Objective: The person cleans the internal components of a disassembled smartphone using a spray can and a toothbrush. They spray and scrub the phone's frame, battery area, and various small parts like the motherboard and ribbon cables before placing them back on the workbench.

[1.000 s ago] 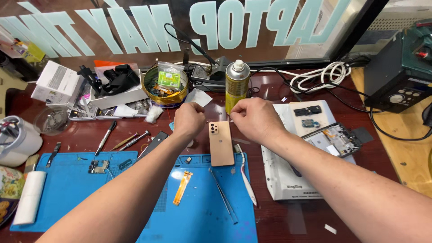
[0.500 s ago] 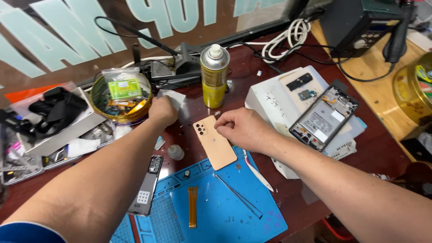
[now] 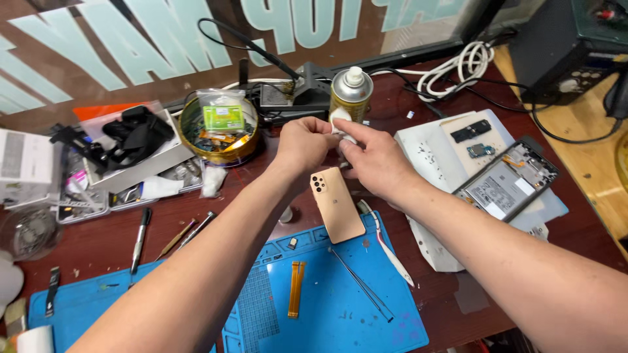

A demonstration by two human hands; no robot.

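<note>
Head view shows both hands meeting just above the middle of the frame. The left hand (image 3: 302, 145) and the right hand (image 3: 374, 161) both have their fingers pinched together on a small white wad (image 3: 341, 121), held right in front of a gold spray can (image 3: 351, 93). Just below the hands, a gold phone back cover (image 3: 337, 204) lies camera side up, half on the dark red surface (image 3: 248, 196) and half on a blue mat (image 3: 340, 307). An orange ribbon strip (image 3: 296, 289) and thin tweezers (image 3: 362, 284) rest on the mat. An opened phone (image 3: 507, 181) lies on a white sheet at right, and a round tin (image 3: 219, 131) of parts sits at upper left.
</note>
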